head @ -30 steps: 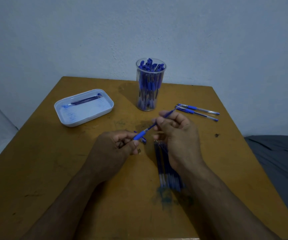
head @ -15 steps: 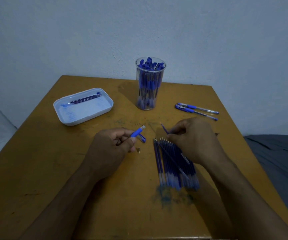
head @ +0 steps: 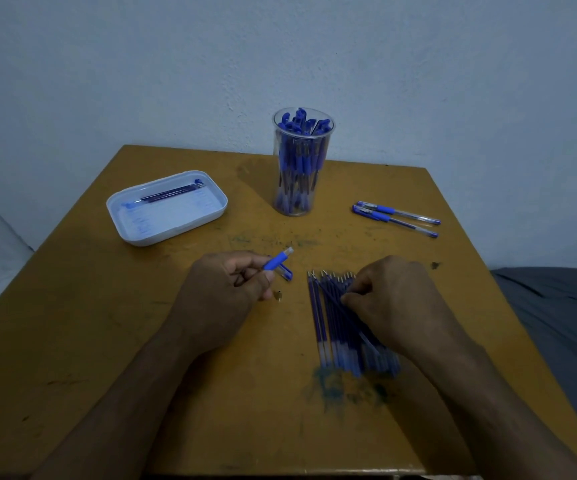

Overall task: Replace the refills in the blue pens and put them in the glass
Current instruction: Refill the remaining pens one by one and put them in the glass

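Observation:
My left hand [head: 224, 292] grips a blue pen barrel [head: 277, 260] whose open end points up and right; a pen cap [head: 286, 273] and a small brass tip [head: 279, 295] sit just beside it. My right hand [head: 394, 299] rests on a row of blue refills [head: 328, 320] lying on the table, fingers pinched on one refill that lies slanted across the others. A clear glass [head: 301, 161] packed with several blue pens stands at the back centre. Two blue pens [head: 396, 218] lie to its right.
A white tray [head: 167, 207] holding a couple of refills sits at the back left. The wooden table [head: 72, 341] has ink smears near the refills' lower ends. A wall stands close behind; grey fabric lies off the right edge.
My right hand left the pen barrel, dropped to the refill row and pinched a refill. The left hand kept the barrel almost still.

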